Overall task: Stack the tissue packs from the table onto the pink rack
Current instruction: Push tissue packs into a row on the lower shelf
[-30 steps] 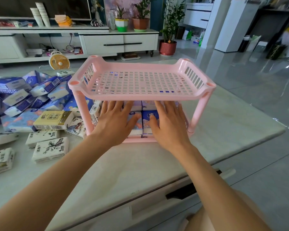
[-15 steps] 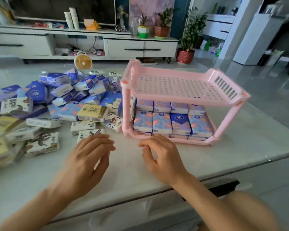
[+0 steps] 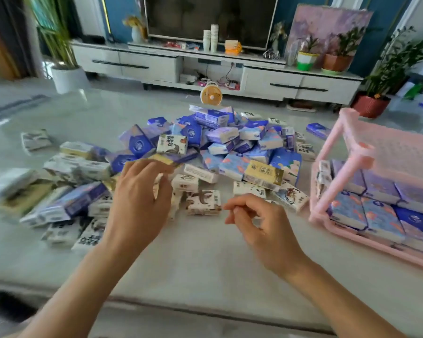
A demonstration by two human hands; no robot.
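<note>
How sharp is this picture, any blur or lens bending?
Head view: the tissue pile is fairly sharp at its middle; head view: the left-edge packs and the pink rack smear with motion blur; head view: the TV cabinet looks tilted and slightly bowed by the wide lens.

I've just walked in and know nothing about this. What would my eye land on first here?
A big jumbled heap of tissue packs, blue, white and yellow, covers the middle of the pale table. At the right edge stands a pink rack, its lower shelf tightly lined with blue packs. In front, the person's left hand and right hand hover near the heap, both holding nothing.
</note>
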